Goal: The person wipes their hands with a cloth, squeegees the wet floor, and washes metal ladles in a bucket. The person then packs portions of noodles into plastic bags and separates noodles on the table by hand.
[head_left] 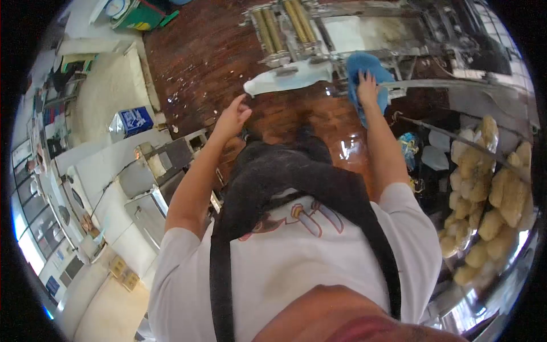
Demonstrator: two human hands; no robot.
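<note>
My left hand (232, 118) is in the air over the brown floor (211, 68), its fingers apart and nothing in them. Its fingertips are near the left tip of a long white piece (290, 78), which lies along the near side of a machine with ribbed, brass-coloured rollers (282, 28); a touch cannot be made out. My right hand (367, 88) rests with spread fingers on a crumpled blue cloth (359, 61) at the machine's near right edge. The cloth hangs down beside my wrist. Both hands are slightly blurred.
Pale oblong pieces in clear wrapping (496, 194) are at the right, behind a metal rail (456, 135). A blue box (135, 119), a pale counter (105, 94) and a metal appliance (145, 214) stand at the left. A green container (137, 17) is at the top left.
</note>
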